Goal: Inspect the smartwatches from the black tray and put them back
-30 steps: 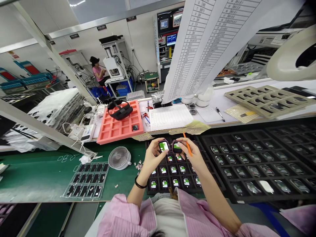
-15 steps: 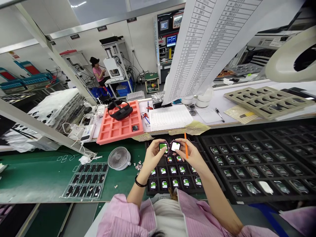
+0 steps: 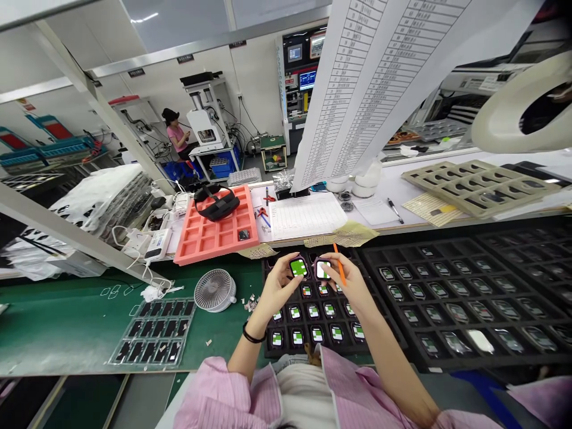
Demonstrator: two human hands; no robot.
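Observation:
My left hand (image 3: 274,287) is closed on a small dark watch body (image 3: 298,267) with a green and white screen. My right hand (image 3: 351,285) grips a second watch body (image 3: 322,269) just beside it, and an orange stick (image 3: 338,263) is tucked between its fingers. Both hands hover over a black compartment tray (image 3: 313,322) that holds several more lit watch bodies.
A larger black tray (image 3: 451,304) of watch bodies lies to the right. A pink tray (image 3: 214,229) with a black headset, a small white fan (image 3: 215,290) and a sheet of dark screens (image 3: 154,333) lie to the left. Paper sheets hang above. Another person works far back.
The two watch bodies stay held side by side. The right one's face went from dark to bright white to partly lit as it was tilted. The view shifted slightly.

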